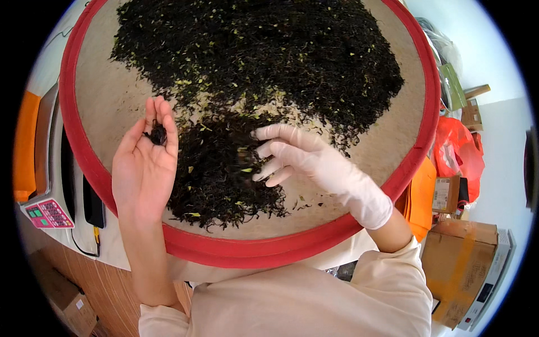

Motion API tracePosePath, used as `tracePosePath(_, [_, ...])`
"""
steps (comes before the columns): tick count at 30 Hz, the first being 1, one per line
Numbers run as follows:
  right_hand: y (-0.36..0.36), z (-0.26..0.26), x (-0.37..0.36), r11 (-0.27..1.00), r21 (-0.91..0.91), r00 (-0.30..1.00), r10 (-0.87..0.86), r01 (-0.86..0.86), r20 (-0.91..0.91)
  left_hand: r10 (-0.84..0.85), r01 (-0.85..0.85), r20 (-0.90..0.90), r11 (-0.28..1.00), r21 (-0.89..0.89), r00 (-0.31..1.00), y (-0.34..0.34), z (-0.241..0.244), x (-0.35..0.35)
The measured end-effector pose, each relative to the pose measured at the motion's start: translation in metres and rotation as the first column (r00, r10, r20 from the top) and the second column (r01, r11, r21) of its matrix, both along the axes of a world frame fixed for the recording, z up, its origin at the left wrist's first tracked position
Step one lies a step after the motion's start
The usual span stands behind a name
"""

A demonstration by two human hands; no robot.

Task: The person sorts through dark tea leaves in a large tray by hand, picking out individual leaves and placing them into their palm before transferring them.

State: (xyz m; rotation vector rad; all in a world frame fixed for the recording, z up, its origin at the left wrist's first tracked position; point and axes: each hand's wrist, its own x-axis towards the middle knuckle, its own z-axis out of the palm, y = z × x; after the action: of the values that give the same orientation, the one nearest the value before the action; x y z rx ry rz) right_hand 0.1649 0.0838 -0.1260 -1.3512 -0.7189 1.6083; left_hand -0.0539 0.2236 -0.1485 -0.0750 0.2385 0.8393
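My bare left hand (147, 168) is turned palm up and cups a small clump of dark dried leaves (158, 135) at the base of its fingers. A thin white glove covers my right hand (303, 158). Its fingers are apart and slightly curled at the right side of a smaller heap of dark, twisted leaves (210, 168), which look like tea. Leaves by its fingertips are blurred. Beyond lies a much larger heap (261, 50) of the same leaves, mixed with yellow-green bits. Both heaps rest on a round, shallow tray with a red cloth rim (261, 252).
At the left stand a digital scale (48, 212) and a black phone (94, 204) with a cable. To the right are orange bags (421, 198), a red plastic bag (457, 151) and a taped cardboard box (459, 265). Another carton (78, 311) sits low at left.
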Motion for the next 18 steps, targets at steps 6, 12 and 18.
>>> tracePosePath(6, [0.014, 0.023, 0.01, 1.0, 0.018, 0.909, -0.015, 0.008, 0.416, 0.02, -0.019, 0.07, 1.0, -0.015, 0.997, 0.007, -0.006, -0.013])
tracePosePath(12, [0.029, -0.033, 0.045, 0.928, 0.222, 0.282, -0.136, -0.298, 0.95, 0.049, -0.048, 0.063, 0.999, -0.01, 0.997, 0.012, -0.006, -0.013])
tracePosePath(18, [0.05, -0.024, 0.019, 0.824, 0.347, 0.433, -0.139, -0.448, 0.891, 0.089, -0.089, -0.012, 0.996, 0.012, 0.996, 0.007, -0.006, -0.012])
